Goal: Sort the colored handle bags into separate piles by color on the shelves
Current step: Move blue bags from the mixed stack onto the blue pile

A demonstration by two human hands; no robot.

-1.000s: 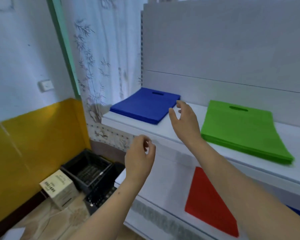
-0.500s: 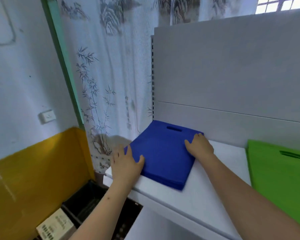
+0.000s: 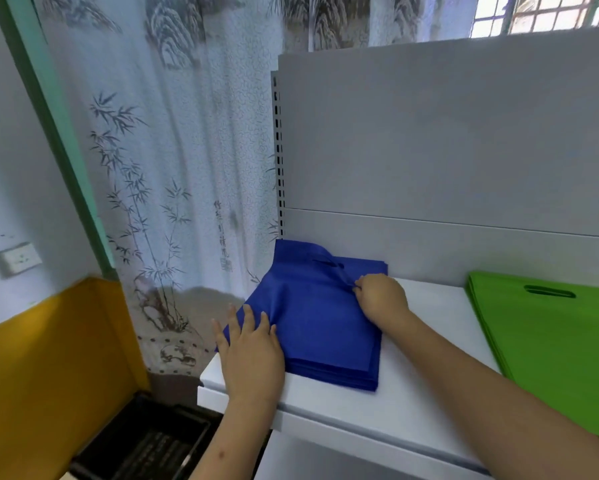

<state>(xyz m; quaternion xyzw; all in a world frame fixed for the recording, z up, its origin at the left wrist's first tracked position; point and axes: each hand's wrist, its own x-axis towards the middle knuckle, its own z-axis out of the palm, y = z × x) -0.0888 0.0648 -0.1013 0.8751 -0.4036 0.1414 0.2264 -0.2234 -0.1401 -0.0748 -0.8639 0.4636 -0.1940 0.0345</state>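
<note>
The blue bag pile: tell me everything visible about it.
The stack of blue fabric handle bags lies flat at the left end of the white shelf, edges roughly aligned. The top bag's handle end is lifted and creased. The left hand presses its near-left corner; the right hand pinches the top bag.

the green bag pile (image 3: 547,344) runs off the right edge. the left hand (image 3: 253,355) covers the blue pile's (image 3: 318,327) near-left corner. the black crate (image 3: 145,441) is cut by the bottom edge, contents indistinct.
</note>
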